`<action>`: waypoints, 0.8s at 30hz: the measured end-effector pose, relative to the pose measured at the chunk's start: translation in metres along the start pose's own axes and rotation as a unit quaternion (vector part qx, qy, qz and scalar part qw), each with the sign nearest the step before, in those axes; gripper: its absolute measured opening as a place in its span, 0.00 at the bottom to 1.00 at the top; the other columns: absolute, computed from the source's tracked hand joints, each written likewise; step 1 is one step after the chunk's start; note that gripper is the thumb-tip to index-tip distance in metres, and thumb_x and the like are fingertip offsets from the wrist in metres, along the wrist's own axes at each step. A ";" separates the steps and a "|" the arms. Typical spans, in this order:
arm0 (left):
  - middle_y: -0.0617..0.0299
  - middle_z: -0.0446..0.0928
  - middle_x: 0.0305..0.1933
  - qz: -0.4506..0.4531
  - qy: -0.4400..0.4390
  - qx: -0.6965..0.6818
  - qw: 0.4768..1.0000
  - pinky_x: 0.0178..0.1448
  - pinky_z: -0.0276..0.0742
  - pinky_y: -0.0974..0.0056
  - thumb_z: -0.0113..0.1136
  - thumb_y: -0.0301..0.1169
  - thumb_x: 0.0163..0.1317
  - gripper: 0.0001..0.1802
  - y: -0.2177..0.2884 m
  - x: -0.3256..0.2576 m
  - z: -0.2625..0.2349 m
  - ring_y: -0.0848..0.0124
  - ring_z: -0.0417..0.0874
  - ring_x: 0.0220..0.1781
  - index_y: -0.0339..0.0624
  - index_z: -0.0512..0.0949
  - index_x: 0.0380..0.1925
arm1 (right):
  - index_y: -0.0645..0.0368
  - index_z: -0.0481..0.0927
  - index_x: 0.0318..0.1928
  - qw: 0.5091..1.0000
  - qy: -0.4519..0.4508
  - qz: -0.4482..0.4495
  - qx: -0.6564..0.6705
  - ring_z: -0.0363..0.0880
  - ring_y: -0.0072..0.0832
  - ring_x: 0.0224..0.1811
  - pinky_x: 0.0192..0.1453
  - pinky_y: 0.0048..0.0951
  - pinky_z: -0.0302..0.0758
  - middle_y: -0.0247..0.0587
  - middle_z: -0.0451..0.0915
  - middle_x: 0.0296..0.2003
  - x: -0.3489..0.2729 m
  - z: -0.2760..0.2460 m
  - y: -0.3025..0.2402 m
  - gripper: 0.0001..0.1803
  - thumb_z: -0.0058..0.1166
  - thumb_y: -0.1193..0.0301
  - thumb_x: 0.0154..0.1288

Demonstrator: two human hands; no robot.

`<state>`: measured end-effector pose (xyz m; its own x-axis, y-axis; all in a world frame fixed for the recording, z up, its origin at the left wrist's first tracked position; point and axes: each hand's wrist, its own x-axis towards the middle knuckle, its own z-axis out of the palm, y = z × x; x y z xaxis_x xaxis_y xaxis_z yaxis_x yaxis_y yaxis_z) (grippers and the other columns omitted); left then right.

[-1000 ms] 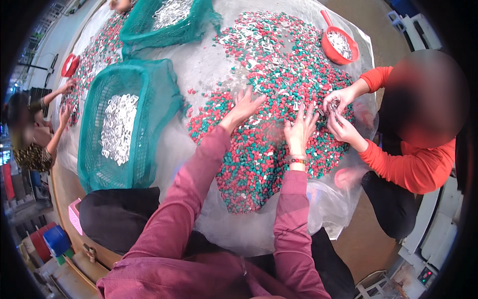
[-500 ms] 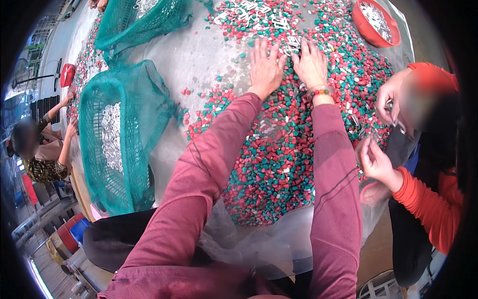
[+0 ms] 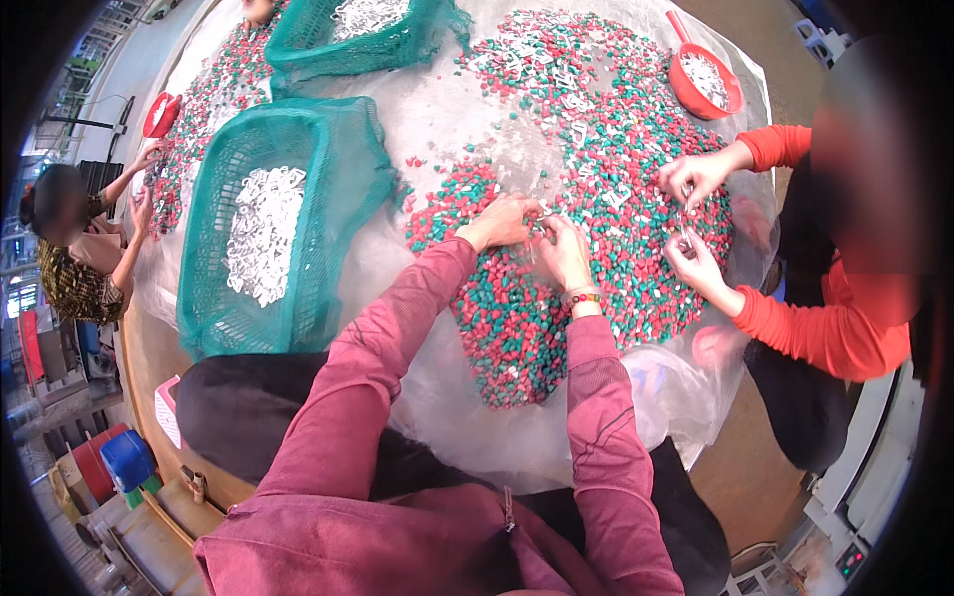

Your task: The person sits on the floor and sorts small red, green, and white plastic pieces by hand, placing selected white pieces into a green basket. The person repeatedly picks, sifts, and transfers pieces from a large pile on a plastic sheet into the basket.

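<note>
Both hands, left hand (image 3: 502, 221) & right hand (image 3: 564, 250), pinch small white parts (image 3: 586, 129) in the red-green pellet heap (image 3: 517, 318), more lying ahead-right, right nearer.

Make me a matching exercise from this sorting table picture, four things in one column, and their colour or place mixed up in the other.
Things:
1. mesh basket
2. scoop
3. left hand
4. co-worker's sleeve

Descriptions:
A. orange, at the picture's right
B. teal, holding white pieces
C. red, at the far edge of the pellet pile
D. resting on red and green pellets, close beside the right hand

Pairs: 1-B, 2-C, 3-D, 4-A
</note>
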<state>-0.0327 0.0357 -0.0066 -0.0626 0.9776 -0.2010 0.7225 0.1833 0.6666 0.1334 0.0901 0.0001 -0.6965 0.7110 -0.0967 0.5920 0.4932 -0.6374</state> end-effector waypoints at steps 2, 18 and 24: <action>0.46 0.77 0.50 0.008 -0.075 0.001 0.997 0.57 0.73 0.53 0.65 0.38 0.50 0.26 0.013 -0.015 -0.012 0.51 0.77 0.54 0.45 0.76 0.51 | 0.62 0.79 0.45 0.993 -0.002 0.055 0.104 0.78 0.38 0.43 0.47 0.40 0.75 0.46 0.79 0.41 -0.018 -0.006 -0.008 0.15 0.54 0.76 0.54; 0.55 0.81 0.29 -0.036 0.055 -0.074 0.995 0.35 0.75 0.63 0.73 0.41 0.49 0.21 0.078 -0.084 -0.033 0.71 0.82 0.32 0.33 0.79 0.30 | 0.58 0.74 0.54 0.962 0.157 0.202 0.099 0.77 0.41 0.45 0.46 0.38 0.77 0.53 0.76 0.46 -0.126 -0.025 -0.027 0.27 0.65 0.69 0.52; 0.60 0.79 0.30 -0.104 -0.022 -0.413 0.905 0.32 0.81 0.69 0.64 0.25 0.59 0.15 0.080 -0.096 -0.048 0.72 0.82 0.29 0.36 0.72 0.45 | 0.59 0.76 0.48 0.961 0.184 0.205 0.020 0.80 0.43 0.43 0.47 0.43 0.77 0.48 0.79 0.39 -0.137 0.013 -0.027 0.19 0.62 0.71 0.55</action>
<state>-0.0024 -0.0383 0.1006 -0.0979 0.9110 -0.4007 -0.0634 0.3961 0.9160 0.2073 -0.0268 0.0201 -0.2136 0.9741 -0.0741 0.7652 0.1197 -0.6326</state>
